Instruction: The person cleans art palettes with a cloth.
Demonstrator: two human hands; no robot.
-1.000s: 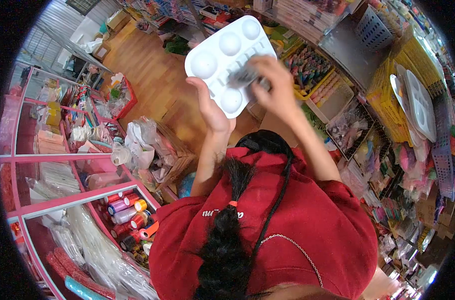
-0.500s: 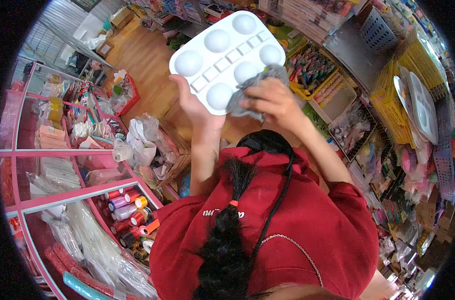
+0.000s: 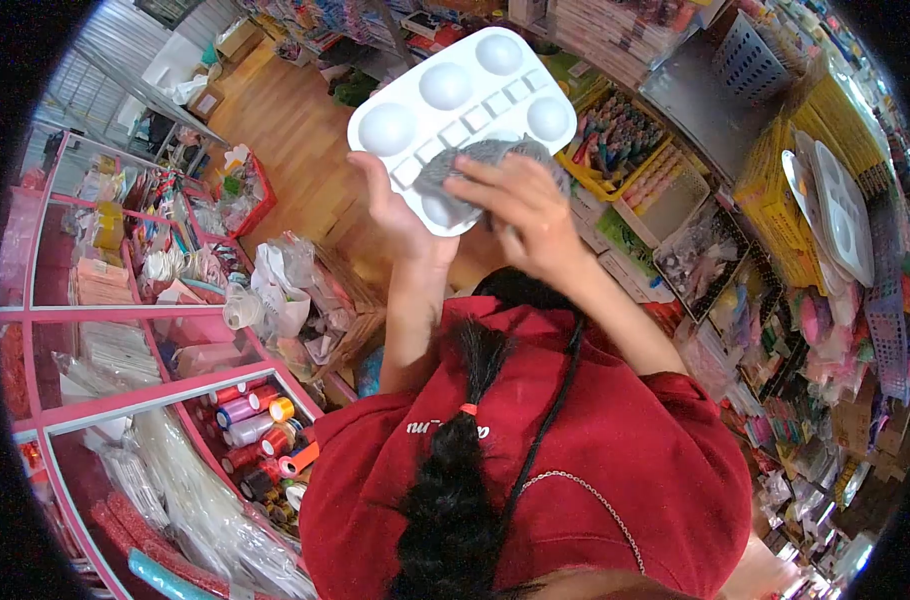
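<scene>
White tray [image 3: 465,110] is sitting gripped in my left hand [image 3: 405,210], with wooden floor [image 3: 285,115] showing past its left edge. My right hand [image 3: 530,210] is squeezing a grey cloth [image 3: 435,172] on it. Nearby, a yellow basket [image 3: 600,187] is holding colourful things [image 3: 625,135].

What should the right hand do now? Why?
Perhaps the right hand should slide the crumpled grey cloth onto the uncovered white round shape at the white plastic tray's lower right: the cloth mostly covers its neighbour, and the left hand supports the tray.
</scene>
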